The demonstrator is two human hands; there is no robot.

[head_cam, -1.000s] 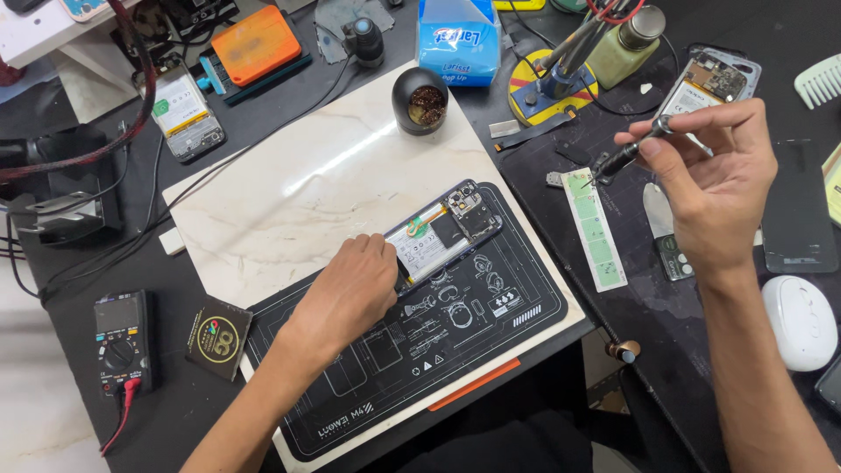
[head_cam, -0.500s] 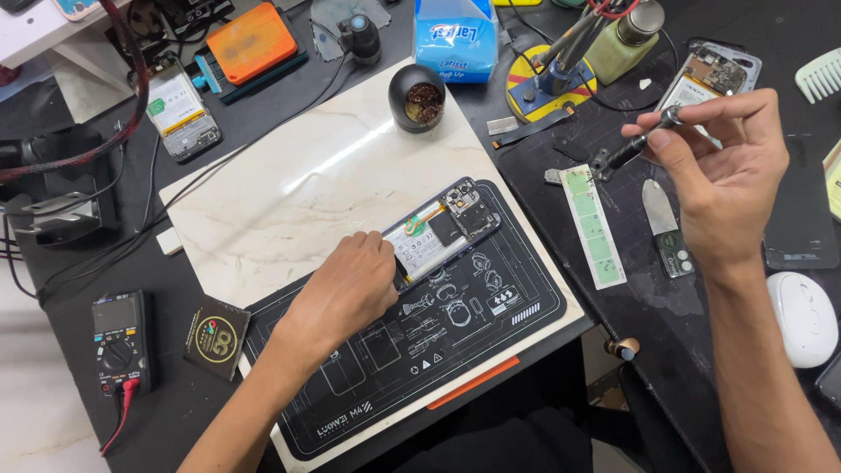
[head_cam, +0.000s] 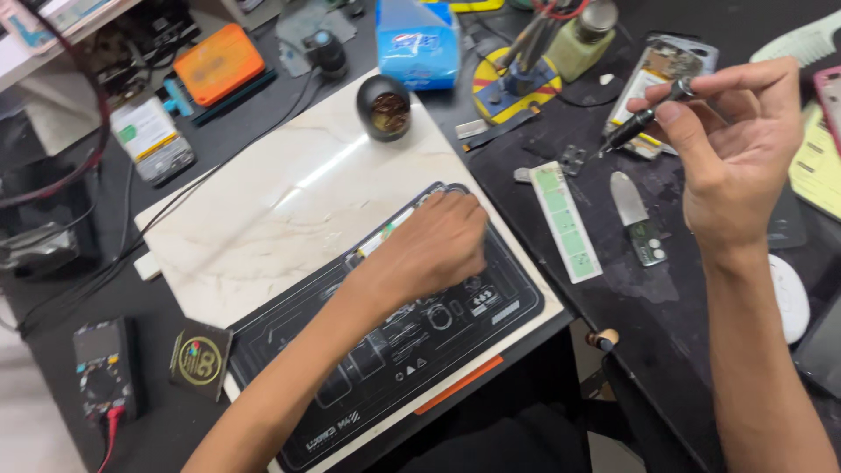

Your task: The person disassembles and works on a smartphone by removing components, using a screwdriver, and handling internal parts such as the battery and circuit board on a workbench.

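My left hand (head_cam: 434, 245) lies flat over an opened phone (head_cam: 378, 241) on a black repair mat (head_cam: 420, 350), hiding most of it; only a light edge shows beside the thumb. My right hand (head_cam: 731, 144) is raised at the right and pinches a slim black screwdriver (head_cam: 644, 116) whose tip points down-left. The tip hangs over the dark bench near another opened phone (head_cam: 653, 74). The mat rests on a white marble slab (head_cam: 272, 219).
A round black pot (head_cam: 384, 107), a blue box (head_cam: 419, 39), a soldering stand (head_cam: 517, 83) and a bottle (head_cam: 585, 39) stand at the back. A green strip (head_cam: 568, 219) and metal pry tool (head_cam: 635, 217) lie right of the slab. A multimeter (head_cam: 103, 368) sits bottom left.
My left hand slid up and right over the phone on the mat, covering it. My right hand lifted the screwdriver slightly higher and toward the right.
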